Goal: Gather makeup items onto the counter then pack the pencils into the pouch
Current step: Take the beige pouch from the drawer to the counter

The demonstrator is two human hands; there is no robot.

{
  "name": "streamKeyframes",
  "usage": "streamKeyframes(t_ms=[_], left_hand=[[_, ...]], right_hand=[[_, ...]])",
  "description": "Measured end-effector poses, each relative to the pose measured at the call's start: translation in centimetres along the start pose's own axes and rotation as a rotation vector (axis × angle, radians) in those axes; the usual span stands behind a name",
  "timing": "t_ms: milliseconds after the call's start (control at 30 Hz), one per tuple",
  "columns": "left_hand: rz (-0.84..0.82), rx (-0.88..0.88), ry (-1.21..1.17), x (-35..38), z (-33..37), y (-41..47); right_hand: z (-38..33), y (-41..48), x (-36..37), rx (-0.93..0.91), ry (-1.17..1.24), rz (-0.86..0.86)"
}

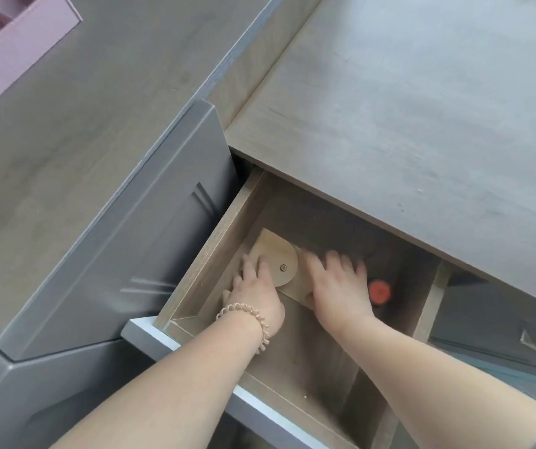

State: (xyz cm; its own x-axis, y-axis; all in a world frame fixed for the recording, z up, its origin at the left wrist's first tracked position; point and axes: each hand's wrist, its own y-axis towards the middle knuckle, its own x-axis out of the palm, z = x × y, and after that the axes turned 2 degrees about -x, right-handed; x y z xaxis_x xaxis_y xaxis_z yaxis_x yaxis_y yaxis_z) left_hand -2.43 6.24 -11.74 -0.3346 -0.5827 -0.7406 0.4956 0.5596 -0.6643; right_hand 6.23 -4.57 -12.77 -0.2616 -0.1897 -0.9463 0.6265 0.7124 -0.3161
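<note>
Both my hands reach into an open wooden drawer (pixel 218 241) under the grey counter (pixel 406 102). A tan pouch (pixel 279 260) with a rounded flap and a metal snap lies at the drawer's back left. My left hand (pixel 255 286), with a coiled band on its wrist, rests on the pouch's left edge. My right hand (pixel 338 283) lies on the pouch's right end, blurred, fingers spread. A small item with an orange-red round top (pixel 380 291) stands just right of my right hand. I cannot tell whether either hand grips the pouch. No pencils are in view.
A pink divided organizer box (pixel 17 37) sits at the top left on the wood-look floor. A grey cabinet door (pixel 150 228) stands open left of the drawer. The drawer's white-edged front (pixel 195 354) is near my forearms. Another grey cabinet front (pixel 493 322) lies to the right.
</note>
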Motion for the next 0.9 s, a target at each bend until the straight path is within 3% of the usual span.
streamKeyframes(t_ms=[100,233,400,500,567,900], left_hand=[[0.015,0.058,-0.017,-1.4,-0.1,-1.3],[0.079,0.192,-0.121,-4.8,-0.6,-4.3],[0.231,0.396,-0.540,-9.3,1.3,-8.4],[0.089,0.454,-0.809,-11.7,4.3,-10.3],[0.002,0.507,-0.830,-12.7,6.8,-12.0],[0.051,0.891,-0.507,-8.7,20.4,-21.9]], right_hand=[[-0.5,-0.4,-0.7,0.022,0.184,-0.057],[-1.0,-3.1,-2.7,0.049,0.529,0.116],[-0.3,-8.0,-10.3,0.204,0.976,0.343],[1.1,-10.2,-14.7,0.270,1.250,0.484],[2.8,-11.6,-16.8,0.328,1.303,0.596],[14.8,-24.2,-17.7,0.702,1.085,0.818]])
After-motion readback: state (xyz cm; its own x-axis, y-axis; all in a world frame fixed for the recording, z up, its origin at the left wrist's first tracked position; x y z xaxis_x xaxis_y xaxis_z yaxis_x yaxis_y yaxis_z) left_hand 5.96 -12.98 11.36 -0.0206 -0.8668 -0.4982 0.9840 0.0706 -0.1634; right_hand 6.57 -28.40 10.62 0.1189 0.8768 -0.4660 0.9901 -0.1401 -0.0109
